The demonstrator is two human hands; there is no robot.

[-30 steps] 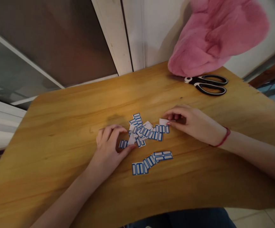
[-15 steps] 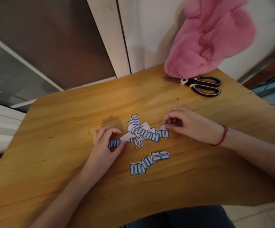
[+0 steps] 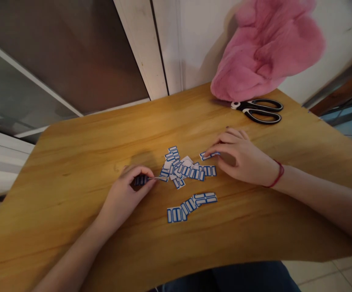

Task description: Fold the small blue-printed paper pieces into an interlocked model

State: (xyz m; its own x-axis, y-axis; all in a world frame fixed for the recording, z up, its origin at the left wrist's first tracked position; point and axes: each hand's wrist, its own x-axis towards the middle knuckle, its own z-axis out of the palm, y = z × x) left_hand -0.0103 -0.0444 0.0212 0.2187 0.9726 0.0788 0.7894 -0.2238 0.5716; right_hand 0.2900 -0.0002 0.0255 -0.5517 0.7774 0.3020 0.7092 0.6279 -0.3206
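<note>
My left hand pinches a small paper label sheet between thumb and forefinger, at the left edge of a loose pile of blue-bordered label sheets. Another label sheet shows through the gap between these fingers. My right hand is right of the pile, with a label sheet between its forefinger and thumb, printed side up. The forefinger covers part of it. Nearer to me, several overlapping label sheets form a bent row, printed side up.
Black-handled scissors lie at the back right of the wooden table. Behind them, a fluffy pink bundle rests against the white wall. A dark framed panel stands beyond the back left edge.
The sheet by my right hand, showing plain white before, now shows its blue-bordered side, and that hand has shifted slightly up. My left thumb and forefinger have closed on the white sheet and tilted it.
</note>
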